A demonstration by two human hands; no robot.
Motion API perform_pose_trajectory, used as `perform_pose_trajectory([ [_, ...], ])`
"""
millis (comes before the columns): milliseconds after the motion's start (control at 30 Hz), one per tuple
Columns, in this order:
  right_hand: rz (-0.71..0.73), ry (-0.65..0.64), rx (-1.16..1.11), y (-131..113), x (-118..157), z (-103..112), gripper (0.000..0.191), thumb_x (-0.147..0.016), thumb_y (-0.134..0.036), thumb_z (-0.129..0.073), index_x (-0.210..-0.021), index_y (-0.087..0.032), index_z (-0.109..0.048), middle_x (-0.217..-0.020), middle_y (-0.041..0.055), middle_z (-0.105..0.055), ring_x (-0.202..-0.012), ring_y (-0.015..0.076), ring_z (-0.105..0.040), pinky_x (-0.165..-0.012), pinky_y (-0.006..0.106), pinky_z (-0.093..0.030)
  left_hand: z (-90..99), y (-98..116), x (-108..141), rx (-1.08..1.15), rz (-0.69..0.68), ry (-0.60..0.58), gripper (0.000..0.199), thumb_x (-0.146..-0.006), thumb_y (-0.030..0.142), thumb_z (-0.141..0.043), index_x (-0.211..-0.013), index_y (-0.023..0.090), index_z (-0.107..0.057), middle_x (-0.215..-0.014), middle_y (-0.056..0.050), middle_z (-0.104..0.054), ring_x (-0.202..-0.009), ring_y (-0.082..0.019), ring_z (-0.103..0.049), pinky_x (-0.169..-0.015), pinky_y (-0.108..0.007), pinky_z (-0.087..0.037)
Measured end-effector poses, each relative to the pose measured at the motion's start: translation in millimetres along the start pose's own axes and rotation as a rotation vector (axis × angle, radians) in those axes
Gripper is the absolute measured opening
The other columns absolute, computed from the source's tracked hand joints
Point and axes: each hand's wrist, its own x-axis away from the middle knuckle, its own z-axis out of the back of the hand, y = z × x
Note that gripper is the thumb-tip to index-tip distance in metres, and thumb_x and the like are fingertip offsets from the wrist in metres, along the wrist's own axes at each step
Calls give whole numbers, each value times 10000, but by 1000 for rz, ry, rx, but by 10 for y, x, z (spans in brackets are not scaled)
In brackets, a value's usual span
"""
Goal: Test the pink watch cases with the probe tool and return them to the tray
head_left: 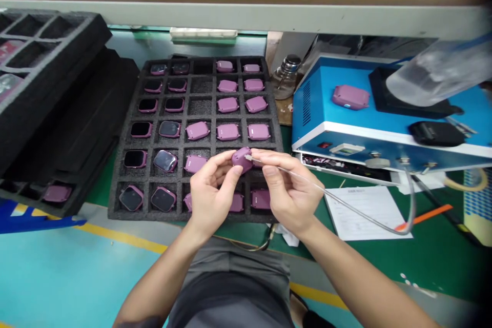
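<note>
From the left, a stack of black foam trays (73, 97) stands beside a foam tray (200, 106) with watches in most of its cells. Above the lower middle of that tray, a purple watch body (241, 160) is held at a tilt, with the pale tip (248, 158) of a clear tube (412, 210) at its right side. To do this well, the body should be gripped firmly by its edges and the tip brought on square, with light pressure so that neither slips; whether it is seated or merely touching is too small to tell.

The left hand (213, 184) is nearly closed, thumb and fingers pinching the watch body. The right hand (294, 189) is curled in too, its thumb and forefinger pinched on the tube just behind the tip, a close hold that should help with aim. Farther right, the tube bends up to the front of a blue box (338, 72)
</note>
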Motion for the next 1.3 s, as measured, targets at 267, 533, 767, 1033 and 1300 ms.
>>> perform_pose_trajectory([
  [267, -3, -12, -27, 11, 7, 5, 185, -1000, -161, -622, -1089, -263, -749, -1100, 55, -813, -1065, 228, -790, -936, 418, -677, 0, 6, 6, 16, -18, -10, 229, -890, 274, -796, -1090, 171, -755, -1070, -78, -819, -960, -193, -800, -896, -273, -654],
  [533, -4, -23, -48, 25, 11, 12, 198, -994, -152, -625, -1104, -258, -752, -1114, 64, -811, -1078, 228, -780, -949, 423, -662, 9, -13, 6, 21, -24, -16, 234, -888, 258, -797, -1101, 169, -755, -1080, -86, -815, -964, -192, -797, -871, -258, -654],
  [767, 18, -20, -18, -2, -64, -5, 162, -997, -174, -610, -1054, -252, -739, -1068, 68, -817, -1033, 214, -790, -934, 407, -665, 26, -37, -21, -6, -36, -3, 253, -875, 276, -817, -1103, 179, -765, -1077, -74, -820, -945, -185, -801, -867, -248, -655],
  [1033, 32, -28, -46, 34, -125, -16, 144, -1016, -219, -581, -1037, -252, -720, -1057, 69, -816, -1039, 209, -791, -924, 398, -673, 10, -33, -58, -55, -80, 33, 271, -851, 276, -839, -1097, 186, -770, -1072, -60, -823, -952, -190, -805, -888, -251, -656],
  [1300, 46, -22, -66, 32, -125, -18, 148, -1012, -209, -584, -1039, -252, -722, -1051, 71, -813, -1034, 207, -791, -920, 384, -667, 5, -20, -62, -54, -75, 37, 283, -845, 285, -846, -1103, 197, -770, -1080, -56, -822, -965, -187, -802, -901, -255, -652],
])
